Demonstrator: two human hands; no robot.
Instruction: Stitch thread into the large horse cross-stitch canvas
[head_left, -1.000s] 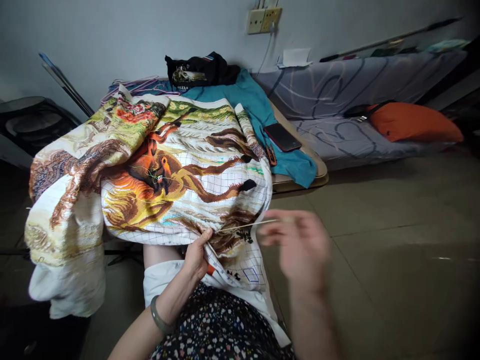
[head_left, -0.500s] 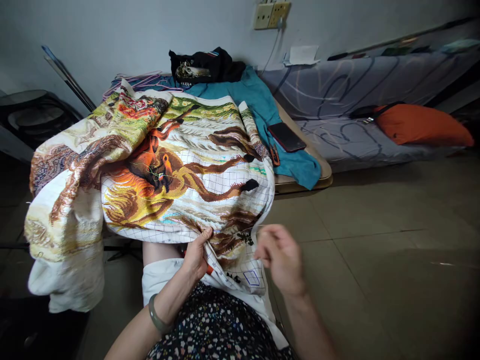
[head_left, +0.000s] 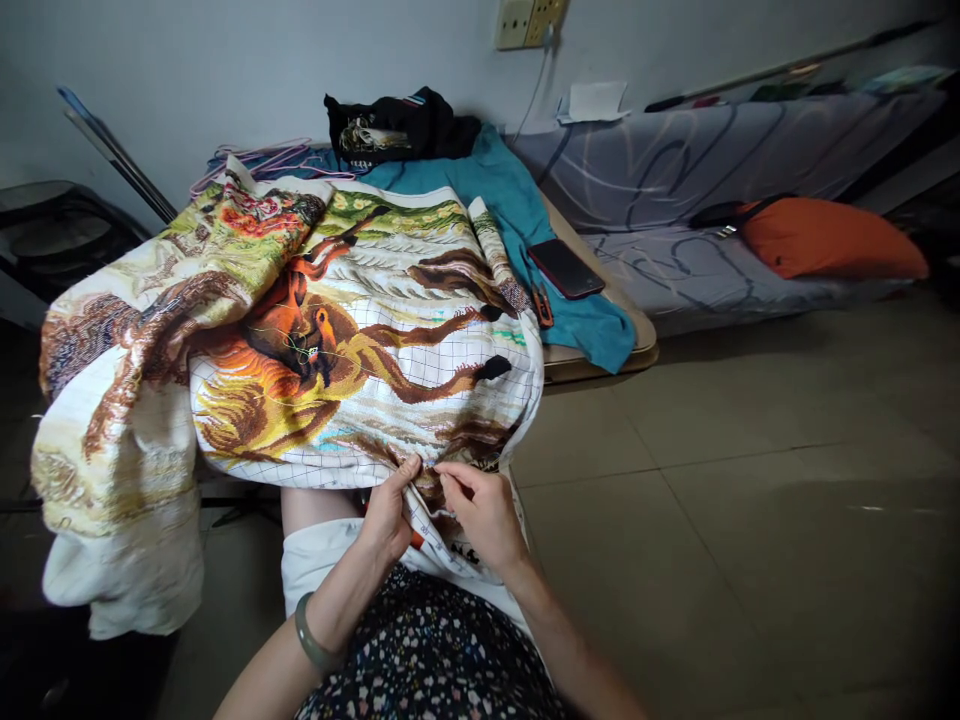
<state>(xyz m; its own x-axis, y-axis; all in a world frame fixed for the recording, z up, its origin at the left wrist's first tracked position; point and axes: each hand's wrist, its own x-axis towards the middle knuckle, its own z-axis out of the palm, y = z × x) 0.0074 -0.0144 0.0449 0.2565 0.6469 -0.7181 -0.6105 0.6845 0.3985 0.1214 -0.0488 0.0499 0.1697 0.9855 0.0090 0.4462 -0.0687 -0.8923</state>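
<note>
A large cross-stitch canvas (head_left: pixel 360 350), with brown and orange running horse shapes on a printed grid, spreads over my lap and the table. My left hand (head_left: pixel 388 512) grips its near edge, thumb on top and the other fingers hidden underneath. Close to that thumb, my right hand (head_left: pixel 484 515) is pinched at the canvas surface. Whatever lies between those fingertips is too small to make out. Loose yellowish threads lie on the stitched horse body further up. A bit of something orange (head_left: pixel 417 540) shows below the canvas edge by my left hand.
A teal cloth (head_left: pixel 600 335) on the table carries a dark phone (head_left: pixel 566 268) and an orange-handled tool (head_left: pixel 542 306). Behind are a black bag (head_left: pixel 405 128) and pink hangers (head_left: pixel 262 165). An orange cushion-like bag (head_left: pixel 832 238) rests on the grey sofa (head_left: pixel 637 240).
My right hand has moved left from beyond the canvas's right side to beside my left thumb. My left hand keeps its grip. The whole view has shifted slightly.
</note>
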